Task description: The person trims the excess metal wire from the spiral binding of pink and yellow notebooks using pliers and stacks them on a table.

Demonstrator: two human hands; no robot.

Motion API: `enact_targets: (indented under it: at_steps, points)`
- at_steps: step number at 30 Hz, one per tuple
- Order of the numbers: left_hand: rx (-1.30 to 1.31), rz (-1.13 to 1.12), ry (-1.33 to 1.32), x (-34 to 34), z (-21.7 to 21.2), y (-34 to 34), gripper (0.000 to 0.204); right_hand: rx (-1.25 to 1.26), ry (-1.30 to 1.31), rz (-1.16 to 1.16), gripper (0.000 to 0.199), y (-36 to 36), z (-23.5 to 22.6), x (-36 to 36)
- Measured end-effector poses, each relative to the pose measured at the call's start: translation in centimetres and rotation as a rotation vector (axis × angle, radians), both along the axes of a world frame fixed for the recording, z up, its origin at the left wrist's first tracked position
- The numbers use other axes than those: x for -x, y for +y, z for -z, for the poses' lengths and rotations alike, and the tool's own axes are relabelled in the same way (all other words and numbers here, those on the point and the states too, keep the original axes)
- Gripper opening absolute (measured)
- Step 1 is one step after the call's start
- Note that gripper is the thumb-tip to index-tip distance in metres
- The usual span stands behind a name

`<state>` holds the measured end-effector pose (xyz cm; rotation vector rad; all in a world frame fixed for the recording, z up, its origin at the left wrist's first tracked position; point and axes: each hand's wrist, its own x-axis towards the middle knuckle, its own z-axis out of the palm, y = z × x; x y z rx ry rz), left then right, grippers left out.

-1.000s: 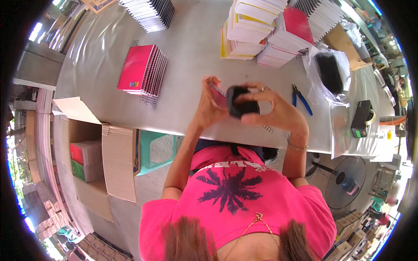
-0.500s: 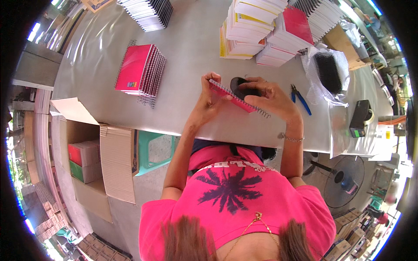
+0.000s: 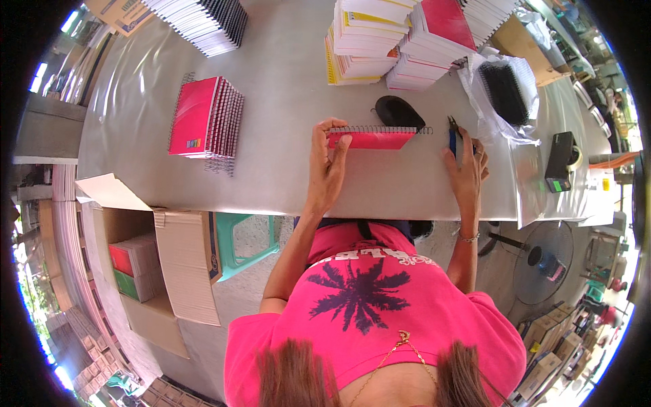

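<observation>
My left hand (image 3: 328,159) is closed on the left end of a red notebook (image 3: 373,139), its thumb on the cover. The notebook stands tilted with its spine up, and a dark wire coil (image 3: 386,129) runs along that spine, its loose end sticking out past the right end. Just behind the notebook lies a black, rounded, mouse-shaped object (image 3: 399,112). My right hand (image 3: 468,161) is on the table to the right, its fingers around small pliers with blue handles (image 3: 453,140). The plier jaws point away from me; my hand covers part of the handles.
Coil-bound red notebooks (image 3: 196,117) are piled at left, with more bound books (image 3: 203,27) behind. Stacks of unbound books (image 3: 369,41) stand at the back. Black coils (image 3: 505,91) lie on white plastic at right, near a black tape dispenser (image 3: 559,163). An open carton (image 3: 186,271) sits below the table.
My right hand has let go of the black rounded object and moved right onto the pliers. The notebook has turned from slanted to nearly level across in front of me.
</observation>
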<state>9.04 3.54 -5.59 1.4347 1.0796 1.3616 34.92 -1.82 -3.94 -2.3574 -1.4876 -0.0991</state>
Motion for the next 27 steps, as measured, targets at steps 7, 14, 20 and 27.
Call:
enact_targets:
  at_steps: [7,14,20,27]
  points:
    - [0.12,0.025,-0.013,0.7,-1.4,0.0,0.02,-0.365,0.351,-0.16,0.051,-0.4,-1.8,1.8]
    - [0.109,0.062,0.067,1.7,-1.8,0.1,0.017,-0.281,0.436,-0.655,0.056,-0.9,-5.0,10.7]
    - [0.124,0.118,-0.093,1.9,-1.8,0.1,0.021,-0.231,0.375,-0.727,0.058,-0.9,-4.0,12.7]
    - [0.172,0.121,-0.079,2.1,-1.7,0.0,0.024,-0.259,0.359,-0.732,0.056,-1.0,-4.0,13.0]
